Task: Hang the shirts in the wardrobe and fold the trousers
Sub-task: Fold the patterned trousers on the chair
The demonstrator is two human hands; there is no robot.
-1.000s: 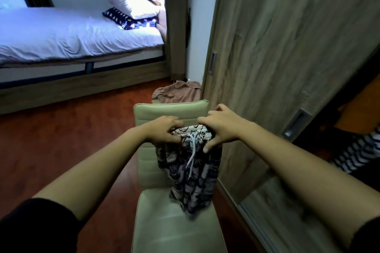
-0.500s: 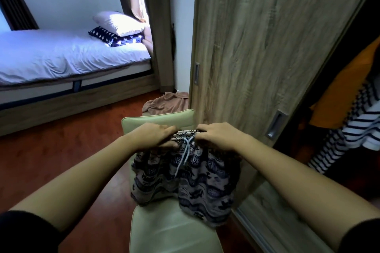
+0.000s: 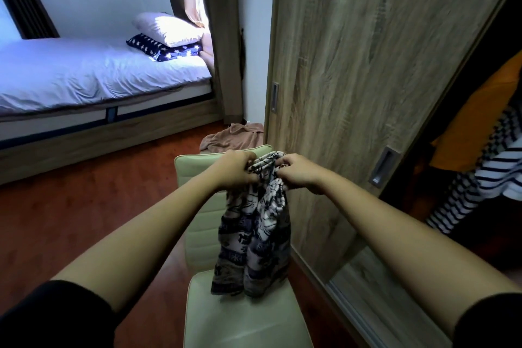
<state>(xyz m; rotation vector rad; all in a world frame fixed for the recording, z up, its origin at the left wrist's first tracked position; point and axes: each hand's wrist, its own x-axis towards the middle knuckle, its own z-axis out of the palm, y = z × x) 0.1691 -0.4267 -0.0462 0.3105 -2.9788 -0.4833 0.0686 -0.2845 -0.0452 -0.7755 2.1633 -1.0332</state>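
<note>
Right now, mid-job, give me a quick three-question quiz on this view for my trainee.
1. Multiple choice: the patterned trousers are gripped at the top by A) one hand, B) both hands, C) neither hand.
2. True or false: the trousers lie folded flat on the cream chair.
3. Fill in: the striped shirt hangs ___ the open wardrobe.

Key
1. B: the left hand and right hand bunch the waistband between them.
2. False: they hang unfolded from the hands.
3. inside
</note>
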